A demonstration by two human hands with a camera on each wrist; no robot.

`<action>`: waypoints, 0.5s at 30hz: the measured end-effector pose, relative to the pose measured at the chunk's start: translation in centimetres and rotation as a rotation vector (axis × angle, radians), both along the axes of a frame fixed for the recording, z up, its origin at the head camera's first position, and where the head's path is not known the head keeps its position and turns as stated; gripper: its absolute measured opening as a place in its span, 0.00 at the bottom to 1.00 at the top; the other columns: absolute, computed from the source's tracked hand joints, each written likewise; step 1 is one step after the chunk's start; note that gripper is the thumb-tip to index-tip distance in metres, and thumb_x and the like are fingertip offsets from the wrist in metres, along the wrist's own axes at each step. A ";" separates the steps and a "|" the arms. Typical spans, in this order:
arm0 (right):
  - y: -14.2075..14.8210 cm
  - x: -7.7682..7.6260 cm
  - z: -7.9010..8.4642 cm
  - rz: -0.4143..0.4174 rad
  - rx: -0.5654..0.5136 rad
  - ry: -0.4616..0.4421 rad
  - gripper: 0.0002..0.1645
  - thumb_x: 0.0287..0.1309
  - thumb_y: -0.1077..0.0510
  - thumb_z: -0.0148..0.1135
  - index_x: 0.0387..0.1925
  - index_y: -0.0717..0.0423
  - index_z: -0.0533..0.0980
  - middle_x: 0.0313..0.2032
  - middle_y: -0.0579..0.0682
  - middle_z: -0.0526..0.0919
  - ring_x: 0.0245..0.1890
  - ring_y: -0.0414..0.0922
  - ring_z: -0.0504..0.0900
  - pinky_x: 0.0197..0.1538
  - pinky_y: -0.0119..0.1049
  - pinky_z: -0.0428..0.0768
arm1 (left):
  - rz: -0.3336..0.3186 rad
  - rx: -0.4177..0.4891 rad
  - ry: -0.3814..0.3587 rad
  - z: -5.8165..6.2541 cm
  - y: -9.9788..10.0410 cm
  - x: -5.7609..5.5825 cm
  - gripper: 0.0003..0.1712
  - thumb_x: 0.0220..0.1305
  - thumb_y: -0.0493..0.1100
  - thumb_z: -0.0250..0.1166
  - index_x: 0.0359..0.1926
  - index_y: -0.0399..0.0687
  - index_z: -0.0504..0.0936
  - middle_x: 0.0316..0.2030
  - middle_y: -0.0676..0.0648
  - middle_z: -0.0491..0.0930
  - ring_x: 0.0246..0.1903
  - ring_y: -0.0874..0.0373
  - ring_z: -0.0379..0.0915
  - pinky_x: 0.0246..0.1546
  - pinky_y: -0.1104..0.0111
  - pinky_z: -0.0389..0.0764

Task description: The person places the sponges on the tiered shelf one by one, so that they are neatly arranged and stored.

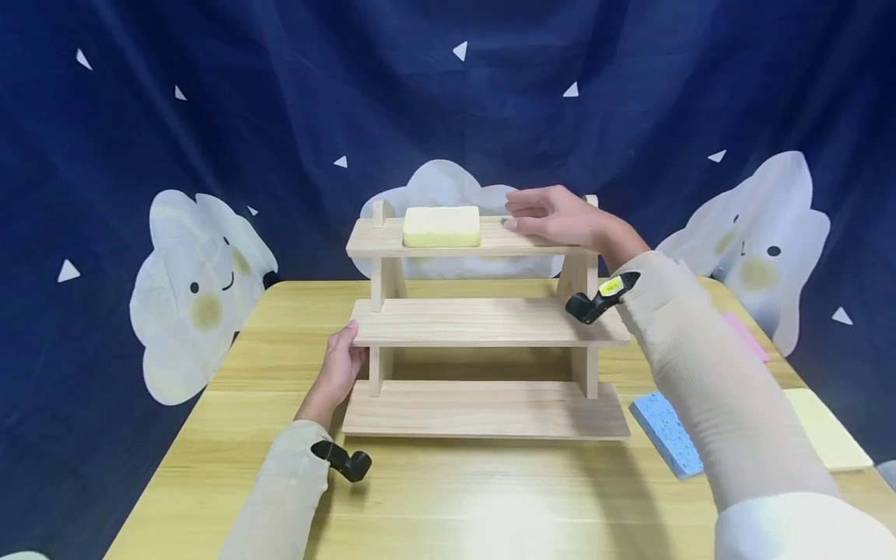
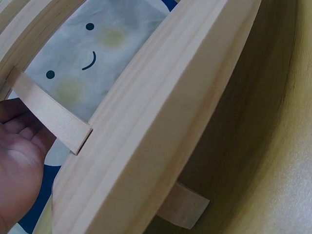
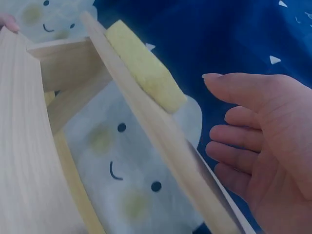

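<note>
Head view: got a wooden rack point(image 1: 483, 320) on the worktop point(image 1: 420, 505), with a yellow sponge point(image 1: 442, 228) up on the top shelf point(image 1: 374, 243), left of the middle and close to the front edge. Spot the right hand point(image 1: 560, 219) over the right part of that shelf, with fingers point(image 1: 523, 195) loosely apart and no hold on anything, a bit short of the sponge. Then see the left hand point(image 1: 337, 367) at the middle shelf's left end, thumb point(image 1: 349, 332) over the edge, so reading that as a grip on the rack. Also a blue sponge point(image 1: 668, 435) and a pale pad point(image 1: 829, 429) toward the worktop's right edge.

Left wrist view: just bent fingers beside an upright point(image 2: 48, 109). Can't tell how tight.

Right wrist view: relaxed, half-curled fingers, nothing in them, clear gap to the sponge. Would guess light, soft and squishy, not slippery, tough to break. Best to pinch gently across the two short ends, no hard squeezing. Rack: probably stiff but easily nudged, so worth bracing.
</note>
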State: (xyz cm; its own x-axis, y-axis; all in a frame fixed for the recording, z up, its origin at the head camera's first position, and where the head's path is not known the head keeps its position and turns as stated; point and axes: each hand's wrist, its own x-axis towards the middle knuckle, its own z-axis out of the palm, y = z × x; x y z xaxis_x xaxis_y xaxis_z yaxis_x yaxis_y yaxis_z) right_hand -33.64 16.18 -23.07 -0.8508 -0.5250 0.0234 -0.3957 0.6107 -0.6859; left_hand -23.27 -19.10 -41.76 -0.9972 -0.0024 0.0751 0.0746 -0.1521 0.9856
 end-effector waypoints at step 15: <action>5.0 2.1 -0.9 -0.147 -0.015 0.030 0.39 0.62 0.42 0.56 0.69 0.53 0.59 0.65 0.54 0.68 0.64 0.48 0.67 0.63 0.48 0.67 | 0.018 0.037 0.013 0.1 0.1 0.1 0.24 0.74 0.49 0.39 0.53 0.38 0.73 0.36 0.57 0.76 0.39 0.66 0.70 0.44 0.73 0.69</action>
State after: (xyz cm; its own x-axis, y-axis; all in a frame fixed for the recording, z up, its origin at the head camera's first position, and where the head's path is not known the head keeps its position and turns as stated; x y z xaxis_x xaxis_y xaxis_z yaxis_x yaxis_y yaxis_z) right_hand -31.49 21.21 -23.94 -0.9172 -0.3942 0.0573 -0.3235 0.6531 -0.6847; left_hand -23.21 -18.96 -41.71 -0.9959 -0.0232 0.0875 0.0903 -0.1871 0.9782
